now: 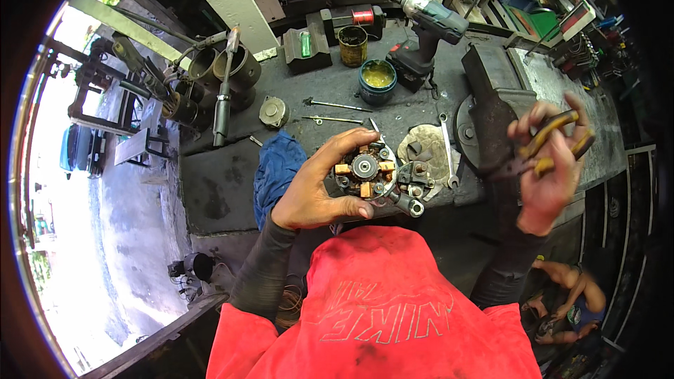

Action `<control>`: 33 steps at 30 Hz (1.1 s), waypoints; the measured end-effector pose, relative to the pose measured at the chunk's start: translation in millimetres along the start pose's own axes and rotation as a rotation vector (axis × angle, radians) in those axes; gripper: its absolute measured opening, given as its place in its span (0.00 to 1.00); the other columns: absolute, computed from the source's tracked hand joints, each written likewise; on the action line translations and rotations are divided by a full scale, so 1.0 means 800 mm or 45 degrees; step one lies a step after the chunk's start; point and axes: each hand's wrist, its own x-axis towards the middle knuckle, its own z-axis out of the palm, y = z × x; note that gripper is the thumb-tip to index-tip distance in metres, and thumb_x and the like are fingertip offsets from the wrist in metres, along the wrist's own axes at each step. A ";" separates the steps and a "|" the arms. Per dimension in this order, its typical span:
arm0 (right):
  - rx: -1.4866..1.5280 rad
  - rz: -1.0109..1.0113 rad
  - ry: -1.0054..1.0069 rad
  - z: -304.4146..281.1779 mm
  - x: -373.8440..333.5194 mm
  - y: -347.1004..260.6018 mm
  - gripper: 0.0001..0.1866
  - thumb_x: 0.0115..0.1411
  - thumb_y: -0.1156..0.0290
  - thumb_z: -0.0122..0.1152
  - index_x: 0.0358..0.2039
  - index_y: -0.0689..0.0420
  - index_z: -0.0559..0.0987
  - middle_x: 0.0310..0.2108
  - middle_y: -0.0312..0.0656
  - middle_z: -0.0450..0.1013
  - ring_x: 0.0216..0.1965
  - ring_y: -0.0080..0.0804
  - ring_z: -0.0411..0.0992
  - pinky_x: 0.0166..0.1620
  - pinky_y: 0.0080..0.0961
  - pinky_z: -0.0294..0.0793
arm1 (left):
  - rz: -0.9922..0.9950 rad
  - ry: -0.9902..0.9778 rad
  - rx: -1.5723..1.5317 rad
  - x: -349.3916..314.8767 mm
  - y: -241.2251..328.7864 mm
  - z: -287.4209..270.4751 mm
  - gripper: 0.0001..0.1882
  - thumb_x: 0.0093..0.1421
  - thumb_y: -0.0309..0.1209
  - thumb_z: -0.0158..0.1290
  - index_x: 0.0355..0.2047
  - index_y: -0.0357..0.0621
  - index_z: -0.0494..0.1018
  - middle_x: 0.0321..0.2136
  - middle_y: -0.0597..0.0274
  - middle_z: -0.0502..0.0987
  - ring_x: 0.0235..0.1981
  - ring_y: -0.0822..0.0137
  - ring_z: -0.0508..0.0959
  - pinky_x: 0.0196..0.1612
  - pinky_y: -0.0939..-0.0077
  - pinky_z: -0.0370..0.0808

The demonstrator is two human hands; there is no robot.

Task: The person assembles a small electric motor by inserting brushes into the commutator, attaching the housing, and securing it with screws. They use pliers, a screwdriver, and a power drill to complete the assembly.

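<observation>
My left hand (316, 189) is wrapped around a round motor part with copper brushes (365, 167), its bearing end and shaft facing up. Its thumb and fingers grip the rim from the left. Off to the right, my right hand (551, 175) is raised and holds pliers with yellow and black handles (547, 133), their jaws pointing left, apart from the motor part. Just right of the motor part lie a ratchet-like metal tool end (411, 205) and small metal pieces on a stained pale cloth (434, 142). A combination wrench (448, 147) rests across that cloth.
On the bench stand a cordless impact wrench (435, 24), a tub of yellowish grease (378, 78) and a dark can (352, 45). A blue cloth (277, 168) lies left, a bench vise (481, 84) sits right. Another person (579, 295) crouches at lower right.
</observation>
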 end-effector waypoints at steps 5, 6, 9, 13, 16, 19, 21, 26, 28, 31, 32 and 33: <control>-0.487 0.069 -0.039 0.010 -0.037 0.030 0.18 0.70 0.72 0.59 0.58 0.60 0.73 0.39 0.41 0.74 0.35 0.21 0.68 0.40 0.19 0.71 | -0.183 0.060 -0.532 -0.002 -0.003 0.002 0.52 0.54 0.54 0.74 0.73 0.43 0.66 0.69 0.51 0.70 0.72 0.53 0.68 0.75 0.59 0.61; -0.700 0.049 -0.065 0.009 -0.043 0.034 0.15 0.70 0.73 0.59 0.56 0.59 0.74 0.41 0.38 0.75 0.37 0.19 0.68 0.43 0.18 0.70 | -0.169 0.048 -0.475 -0.002 -0.003 0.001 0.51 0.55 0.52 0.74 0.73 0.43 0.66 0.69 0.51 0.70 0.72 0.53 0.68 0.74 0.59 0.62; -0.771 0.298 -0.081 0.015 -0.056 0.051 0.10 0.73 0.76 0.59 0.53 0.58 0.76 0.41 0.34 0.74 0.40 0.19 0.71 0.44 0.19 0.73 | -0.153 -0.053 -0.335 0.002 -0.006 -0.007 0.55 0.57 0.50 0.74 0.76 0.38 0.59 0.72 0.50 0.67 0.73 0.56 0.67 0.75 0.60 0.62; -0.485 0.303 0.129 0.036 -0.080 0.048 0.13 0.71 0.74 0.62 0.53 0.57 0.74 0.39 0.36 0.74 0.36 0.20 0.72 0.40 0.21 0.76 | -0.076 -0.120 -0.241 0.006 -0.007 -0.016 0.52 0.58 0.46 0.73 0.75 0.38 0.60 0.72 0.51 0.67 0.74 0.56 0.66 0.76 0.60 0.60; -0.233 0.120 0.185 0.051 -0.093 0.016 0.17 0.68 0.74 0.62 0.53 0.57 0.69 0.37 0.48 0.76 0.33 0.28 0.74 0.38 0.25 0.78 | -0.063 -0.168 -0.244 0.010 -0.006 -0.023 0.50 0.59 0.44 0.73 0.75 0.39 0.61 0.71 0.51 0.68 0.74 0.56 0.66 0.77 0.60 0.59; -0.102 -0.029 0.170 0.067 -0.096 -0.018 0.12 0.73 0.69 0.59 0.51 0.55 0.68 0.39 0.51 0.75 0.34 0.34 0.75 0.38 0.32 0.80 | -0.017 -0.184 -0.226 0.013 -0.007 -0.023 0.48 0.59 0.41 0.72 0.74 0.40 0.62 0.70 0.52 0.69 0.73 0.57 0.67 0.76 0.61 0.60; 0.046 -0.091 0.098 0.079 -0.091 -0.034 0.14 0.78 0.55 0.53 0.50 0.52 0.66 0.39 0.51 0.73 0.36 0.40 0.75 0.38 0.35 0.79 | 0.058 -0.139 -0.233 0.013 -0.010 -0.020 0.44 0.59 0.35 0.71 0.73 0.42 0.65 0.68 0.52 0.71 0.70 0.58 0.70 0.74 0.61 0.63; 0.032 -0.113 -0.137 0.121 -0.069 -0.039 0.23 0.78 0.42 0.49 0.49 0.51 0.69 0.37 0.43 0.68 0.35 0.32 0.70 0.37 0.31 0.73 | 0.037 -0.129 -0.295 0.010 -0.014 -0.014 0.46 0.59 0.40 0.71 0.74 0.40 0.63 0.69 0.52 0.70 0.72 0.57 0.69 0.75 0.61 0.61; 0.085 -0.134 -0.262 0.137 -0.059 -0.033 0.25 0.77 0.40 0.47 0.51 0.51 0.68 0.37 0.42 0.68 0.34 0.31 0.69 0.36 0.30 0.72 | 0.041 -0.129 -0.276 0.009 -0.012 -0.015 0.47 0.59 0.42 0.72 0.74 0.40 0.63 0.69 0.52 0.71 0.72 0.57 0.68 0.76 0.60 0.60; 0.092 -0.212 -0.384 0.160 -0.054 -0.019 0.27 0.77 0.37 0.44 0.55 0.49 0.66 0.36 0.41 0.67 0.32 0.29 0.67 0.34 0.29 0.71 | 0.101 -0.087 -0.237 0.010 -0.007 -0.014 0.46 0.60 0.43 0.71 0.73 0.39 0.65 0.68 0.52 0.73 0.71 0.57 0.71 0.74 0.61 0.64; 0.072 -0.268 -0.422 0.166 -0.052 -0.015 0.28 0.77 0.37 0.43 0.56 0.49 0.66 0.36 0.42 0.67 0.32 0.29 0.67 0.34 0.29 0.71 | 0.095 -0.077 -0.215 0.010 -0.005 -0.014 0.45 0.60 0.43 0.71 0.73 0.39 0.65 0.68 0.52 0.73 0.70 0.57 0.71 0.73 0.61 0.65; -0.027 -0.270 -0.439 0.171 -0.052 -0.015 0.28 0.77 0.36 0.43 0.57 0.49 0.65 0.36 0.42 0.67 0.32 0.29 0.66 0.34 0.30 0.71 | 0.090 -0.071 -0.192 0.009 -0.002 -0.015 0.45 0.60 0.43 0.71 0.73 0.39 0.65 0.67 0.52 0.73 0.70 0.57 0.71 0.73 0.61 0.65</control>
